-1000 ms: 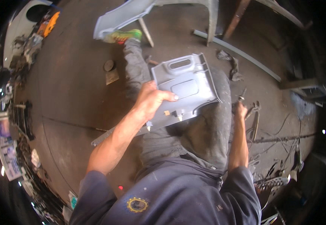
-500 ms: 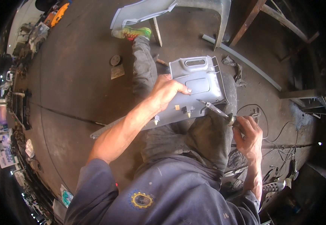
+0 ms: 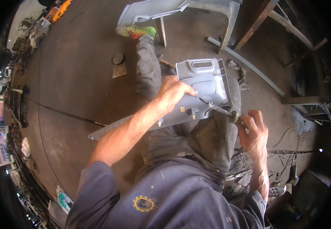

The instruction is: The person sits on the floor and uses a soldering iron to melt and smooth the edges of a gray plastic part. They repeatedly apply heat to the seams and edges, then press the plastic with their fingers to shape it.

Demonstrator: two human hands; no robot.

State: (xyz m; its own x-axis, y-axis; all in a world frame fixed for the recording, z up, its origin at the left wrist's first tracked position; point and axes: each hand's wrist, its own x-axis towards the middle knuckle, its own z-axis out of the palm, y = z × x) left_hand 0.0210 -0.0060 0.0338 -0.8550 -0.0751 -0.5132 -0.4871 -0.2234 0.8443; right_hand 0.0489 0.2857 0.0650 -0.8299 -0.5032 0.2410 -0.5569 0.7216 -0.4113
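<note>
A grey plastic car trim panel (image 3: 207, 100) rests across my thighs, its wide end with an oblong slot pointing away from me. My left hand (image 3: 173, 91) grips its left edge, thumb pressed on the face beside a rounded rectangular outline. Along the lower part stand pale clips (image 3: 193, 116). In my right hand (image 3: 255, 131) is a soldering iron (image 3: 221, 110), fingers wrapped round its handle. The iron's flat tip points up and left, close to the panel below my left thumb; whether it touches I cannot tell. My left forearm hides part of the panel's narrow end.
Ahead, a grey curved panel (image 3: 150, 12) lies on a stand. A long grey strip (image 3: 245, 65) lies on the floor at right, with cables (image 3: 287, 147) nearer me. A round disc (image 3: 117, 58) and a hammer (image 3: 167, 63) lie ahead. Car parts line the left side.
The view has shifted slightly. The soldering iron's tip is a little nearer my left thumb, over the panel. Both hands keep their grips.
</note>
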